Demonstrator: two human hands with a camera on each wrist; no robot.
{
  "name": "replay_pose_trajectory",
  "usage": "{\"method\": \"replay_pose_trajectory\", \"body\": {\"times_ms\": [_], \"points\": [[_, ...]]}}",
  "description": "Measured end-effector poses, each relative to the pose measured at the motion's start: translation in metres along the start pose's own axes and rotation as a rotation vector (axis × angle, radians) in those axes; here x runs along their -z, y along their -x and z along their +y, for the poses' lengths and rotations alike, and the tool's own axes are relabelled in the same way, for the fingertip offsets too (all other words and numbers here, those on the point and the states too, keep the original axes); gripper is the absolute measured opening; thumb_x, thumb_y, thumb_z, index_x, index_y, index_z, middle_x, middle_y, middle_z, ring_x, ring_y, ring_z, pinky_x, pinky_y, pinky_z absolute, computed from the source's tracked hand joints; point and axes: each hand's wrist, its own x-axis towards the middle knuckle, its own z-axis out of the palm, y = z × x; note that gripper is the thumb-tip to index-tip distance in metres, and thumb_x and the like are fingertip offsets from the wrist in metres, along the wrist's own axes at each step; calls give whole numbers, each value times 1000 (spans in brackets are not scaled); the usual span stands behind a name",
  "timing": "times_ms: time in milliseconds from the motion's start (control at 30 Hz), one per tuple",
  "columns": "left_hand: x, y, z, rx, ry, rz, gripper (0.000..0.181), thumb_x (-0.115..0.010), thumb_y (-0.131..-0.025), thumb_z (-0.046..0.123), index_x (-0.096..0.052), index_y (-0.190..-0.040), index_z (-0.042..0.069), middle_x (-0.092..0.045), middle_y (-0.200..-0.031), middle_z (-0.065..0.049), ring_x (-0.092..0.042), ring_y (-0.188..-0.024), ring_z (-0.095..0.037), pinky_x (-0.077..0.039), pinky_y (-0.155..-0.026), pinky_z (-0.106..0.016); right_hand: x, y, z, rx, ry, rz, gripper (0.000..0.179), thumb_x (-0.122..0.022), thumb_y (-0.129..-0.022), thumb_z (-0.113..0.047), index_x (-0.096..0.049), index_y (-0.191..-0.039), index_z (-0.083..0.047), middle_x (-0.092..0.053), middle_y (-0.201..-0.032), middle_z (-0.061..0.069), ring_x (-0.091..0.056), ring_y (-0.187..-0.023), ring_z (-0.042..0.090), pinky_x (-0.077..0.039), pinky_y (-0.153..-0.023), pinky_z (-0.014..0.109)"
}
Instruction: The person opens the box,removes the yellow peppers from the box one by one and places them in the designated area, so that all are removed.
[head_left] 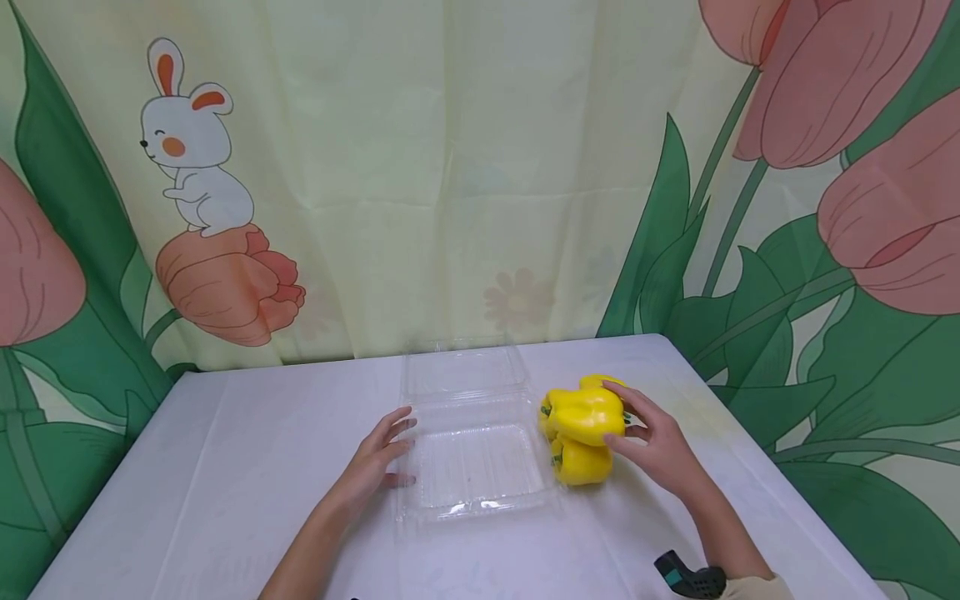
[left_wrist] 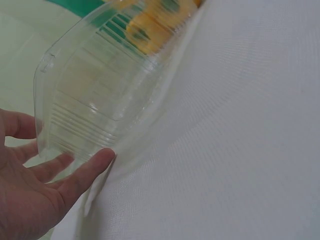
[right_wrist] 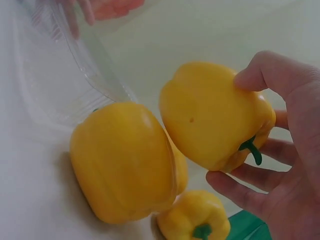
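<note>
A clear plastic clamshell box lies on the table with its lid folded back. At its left wall is my left hand; in the left wrist view, loosely spread fingers touch the box's end, thumb low beside it. To the right of the box, my right hand grips a yellow bell pepper between thumb and fingers, its green stem facing the palm. Close beneath and behind it are other yellow peppers, a large one and another showing its stem.
A white cloth covers the table. Behind it hangs a curtain printed with tulips and a rabbit. A dark strap with a small device is on the right wrist.
</note>
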Motion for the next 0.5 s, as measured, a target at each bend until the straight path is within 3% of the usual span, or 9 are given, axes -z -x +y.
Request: {"method": "replay_pose_trajectory", "body": {"times_ms": [500], "points": [[0,1,0,1,-6,11,53,-45,-99,11,-29,-150,18,-30,-157,-15,-31,-141,-43,-58,-80,-46,8,5,6,-23,16,6,66,-68,-89,-19,-38,-147,-13,-41,-150,14,-49,-126,35,-45,-85,8]]}}
